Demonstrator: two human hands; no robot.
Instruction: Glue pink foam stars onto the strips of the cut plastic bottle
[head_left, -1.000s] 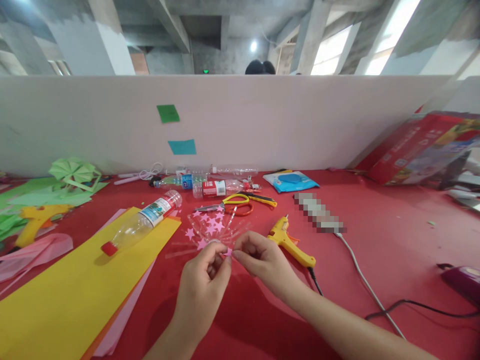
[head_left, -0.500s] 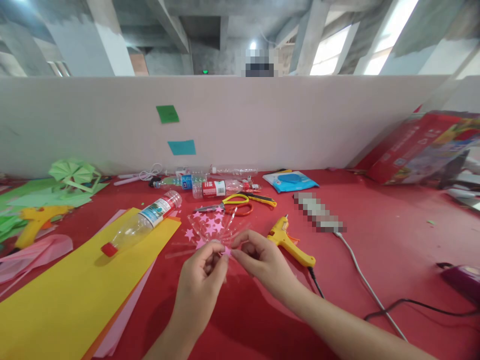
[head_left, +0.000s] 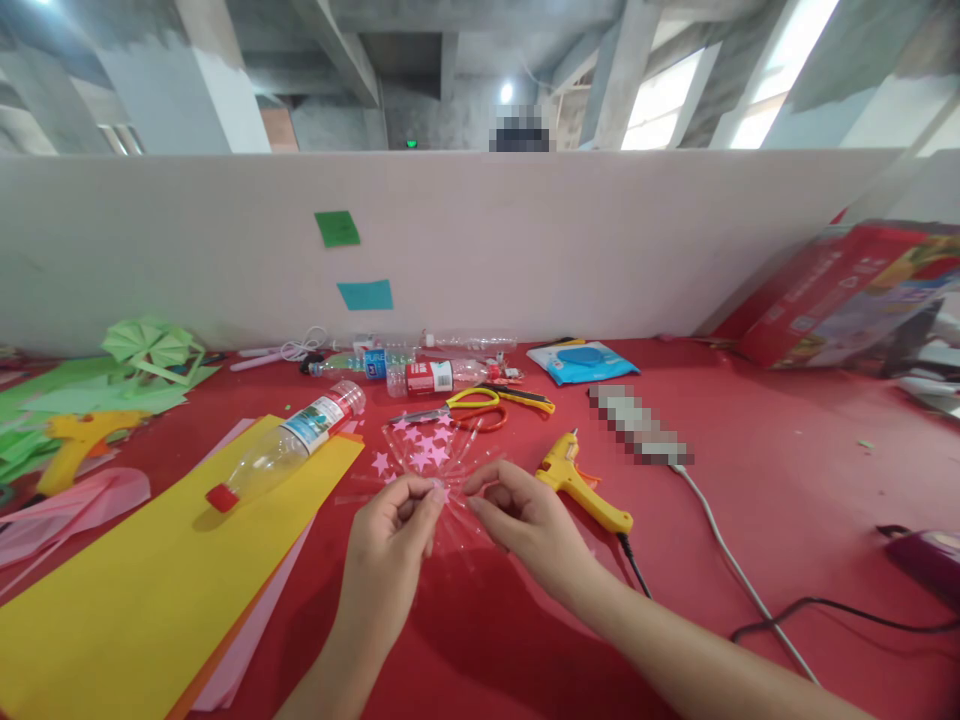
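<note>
My left hand (head_left: pixel 390 540) pinches a small pink star (head_left: pixel 441 490) between thumb and index finger, partly covered by the fingertips. My right hand (head_left: pixel 536 520) hovers just to the right, thumb and index tips close together in a pinch; anything between them is too small to make out. Under and beyond both hands, a clear plastic piece cut into spreading strips (head_left: pixel 471 440) lies on the red table. Several pink paper stars (head_left: pixel 426 446) are scattered over its far part. A yellow glue gun (head_left: pixel 581 490) lies right of my right hand.
Scissors (head_left: pixel 475 398) and a yellow cutter (head_left: pixel 529 401) lie beyond the strips. Left are a clear bottle (head_left: pixel 274 455) and yellow paper (head_left: pixel 150 580). More bottles (head_left: pixel 450 376) and a blue wipes pack (head_left: pixel 581 362) line the white partition (head_left: pixel 525 240). A white cable (head_left: pixel 720 535) runs along the right.
My left hand has moved slightly left and up with the pink star. My right hand's fingertips have come away from the star, leaving a small gap between the hands.
</note>
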